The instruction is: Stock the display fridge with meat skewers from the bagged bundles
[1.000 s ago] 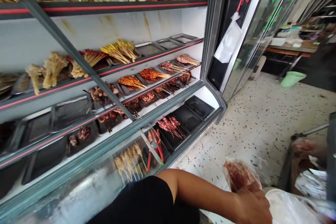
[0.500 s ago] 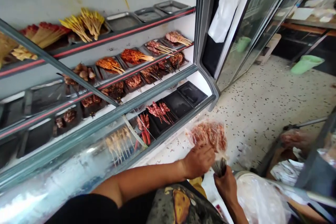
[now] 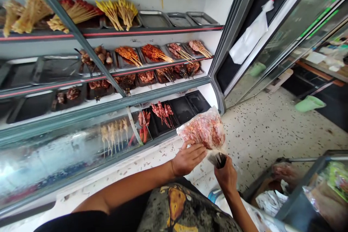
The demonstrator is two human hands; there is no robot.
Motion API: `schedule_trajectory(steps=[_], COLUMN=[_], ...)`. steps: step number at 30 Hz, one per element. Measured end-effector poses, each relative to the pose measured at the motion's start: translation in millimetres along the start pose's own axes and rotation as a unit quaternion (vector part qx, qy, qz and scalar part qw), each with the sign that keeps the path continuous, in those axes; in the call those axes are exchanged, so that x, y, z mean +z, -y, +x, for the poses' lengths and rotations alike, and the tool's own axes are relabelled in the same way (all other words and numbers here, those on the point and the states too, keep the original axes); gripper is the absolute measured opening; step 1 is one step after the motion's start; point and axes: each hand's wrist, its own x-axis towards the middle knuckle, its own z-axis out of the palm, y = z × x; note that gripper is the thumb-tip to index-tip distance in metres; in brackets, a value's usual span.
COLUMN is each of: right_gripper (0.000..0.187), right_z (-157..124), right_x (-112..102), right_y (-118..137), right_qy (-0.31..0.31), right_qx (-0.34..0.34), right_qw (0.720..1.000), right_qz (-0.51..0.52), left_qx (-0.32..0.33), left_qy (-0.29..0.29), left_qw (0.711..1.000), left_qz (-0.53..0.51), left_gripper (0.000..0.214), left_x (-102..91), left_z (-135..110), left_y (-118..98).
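Ahead of me is a clear plastic bag (image 3: 208, 128) packed with reddish raw meat skewers, their dark sticks poking out of its lower end. My right hand (image 3: 227, 175) is wrapped around the bundle of sticks (image 3: 219, 160). My left hand (image 3: 189, 157) touches the near left side of the bag, its fingers stretched out and lying flat along it. The bag hides part of the left fingertips.
A glass display case (image 3: 136, 96) holds trays of skewers (image 3: 163, 112) on several levels. A white bag (image 3: 250, 36) hangs by the doorway. A grey-framed cart (image 3: 296, 188) with bags stands at right; a green bin (image 3: 310, 104) lies farther off.
The bag of skewers has come up and left, now overlapping the case's lower edge. My left hand's fingers have gone from curled to stretched along the bag. The view has turned.
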Motion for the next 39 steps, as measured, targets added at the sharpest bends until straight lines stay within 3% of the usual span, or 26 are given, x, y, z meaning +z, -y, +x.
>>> schedule_trajectory(steps=[4, 9, 11, 15, 17, 21, 30, 39], right_gripper=[0.032, 0.035, 0.038, 0.029, 0.024, 0.020, 0.007, 0.006], right_z=[3.4, 11.9, 16.3, 23.4, 25.7, 32.4, 37.6, 37.9], right_x=[-3.5, -0.3, 1.7, 7.1, 11.3, 23.3, 43.6, 56.2], right_y=[20.9, 44.0, 52.9, 64.1, 64.5, 58.5, 54.6, 51.5], right_qy=[-0.005, 0.013, 0.023, 0.037, 0.057, 0.077, 0.116, 0.121], right_qx=[-0.019, -0.053, -0.062, -0.071, -0.077, -0.077, -0.061, -0.083], right_qw=[0.999, 0.997, 0.996, 0.993, 0.992, 0.990, 0.986, 0.983], right_qz=[-0.026, -0.056, -0.066, -0.083, -0.087, -0.090, -0.102, -0.106], left_qx=[-0.032, -0.091, -0.086, -0.100, -0.117, -0.082, -0.092, -0.100], left_qy=[0.005, -0.033, 0.007, 0.206, 0.260, 0.265, 0.360, 0.369], left_qw=[0.999, 0.995, 0.996, 0.972, 0.954, 0.958, 0.928, 0.924], left_qz=[-0.030, -0.022, -0.007, 0.060, 0.089, 0.075, -0.025, -0.002], left_gripper=[0.025, 0.027, 0.027, 0.021, 0.021, 0.025, 0.017, 0.019], left_x=[-15.8, -36.1, -36.6, -14.2, 3.4, 28.6, 40.6, 60.6], left_z=[1.2, 11.7, 20.2, 43.0, 52.6, 60.7, 60.5, 48.4], left_y=[14.7, 28.0, 30.8, 32.2, 33.6, 44.1, 60.8, 55.8])
